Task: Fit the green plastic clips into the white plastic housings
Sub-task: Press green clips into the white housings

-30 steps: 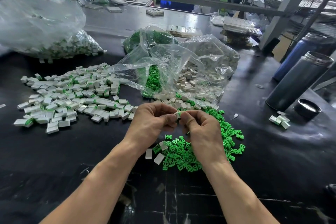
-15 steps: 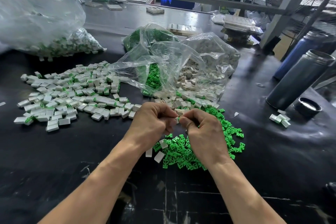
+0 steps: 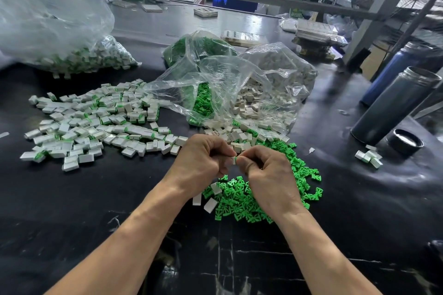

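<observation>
Left hand (image 3: 203, 163) and right hand (image 3: 268, 175): fingertips meet, together pinching one white housing (image 3: 233, 160) with a green clip (image 3: 236, 158) at its end, above the near pile of loose green clips (image 3: 242, 201). Left: spread of assembled housings (image 3: 96, 122), too many to count. Far: three clear bags (image 3: 227, 84). Right: two dark flasks (image 3: 393, 105), one cap (image 3: 405, 143). No legible writing.
</observation>
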The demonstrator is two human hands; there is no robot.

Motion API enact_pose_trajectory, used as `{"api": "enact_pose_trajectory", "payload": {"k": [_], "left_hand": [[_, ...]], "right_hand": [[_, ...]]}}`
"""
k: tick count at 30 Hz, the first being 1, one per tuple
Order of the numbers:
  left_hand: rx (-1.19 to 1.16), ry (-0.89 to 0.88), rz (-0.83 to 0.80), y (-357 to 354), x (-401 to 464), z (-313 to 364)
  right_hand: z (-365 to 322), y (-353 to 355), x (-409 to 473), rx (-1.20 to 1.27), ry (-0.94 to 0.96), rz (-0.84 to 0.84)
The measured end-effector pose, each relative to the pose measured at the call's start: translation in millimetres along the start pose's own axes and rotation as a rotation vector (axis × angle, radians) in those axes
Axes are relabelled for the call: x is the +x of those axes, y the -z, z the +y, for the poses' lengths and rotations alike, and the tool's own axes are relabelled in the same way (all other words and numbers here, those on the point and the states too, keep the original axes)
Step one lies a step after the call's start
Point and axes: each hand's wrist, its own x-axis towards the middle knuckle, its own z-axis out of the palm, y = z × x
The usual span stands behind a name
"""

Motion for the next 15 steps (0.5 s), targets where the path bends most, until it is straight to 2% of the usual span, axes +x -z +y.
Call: {"api": "enact_pose_trajectory", "payload": {"k": [4,8,15], "left_hand": [[0.041,-0.02,-0.019,0,1,-1],[-0.048,-0.033,0.027,-3,0,1],[-0.191,0.026,0.09,-11,-1,0]], "right_hand": [[2,-2,0,-0.002,0.01,-0.004],[3,-8,1,0.157,-0.041,0.054],[5,-10,0,0.247,-0.079,0.094]]}}
